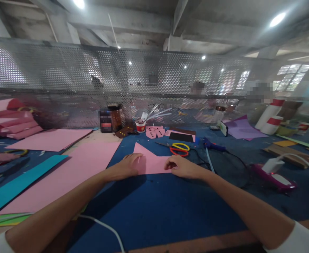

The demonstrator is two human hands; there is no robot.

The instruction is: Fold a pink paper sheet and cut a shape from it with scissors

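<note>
A small piece of pink paper (pixel 154 165) with a pointed flap rising at its upper left lies on the blue table top in front of me. My left hand (pixel 126 166) grips its left end, fingers over the sheet. At the right end, my right hand (pixel 182 166) has its fingers curled in a pinch on the edge. Just beyond the paper lie scissors (pixel 179 149) with red and yellow handles. To the right of them is a blue glue gun (pixel 213 144). A pink cutout with dark dots (pixel 154 131) sits farther back.
Large pink sheets (pixel 91 158) and a teal strip (pixel 25 184) cover the left side. A paper cup (pixel 140 126) holding clear sticks stands at the back. Right are a purple power strip (pixel 274 178) with cables and purple paper (pixel 244 129). A perforated metal screen (pixel 149 77) rises behind.
</note>
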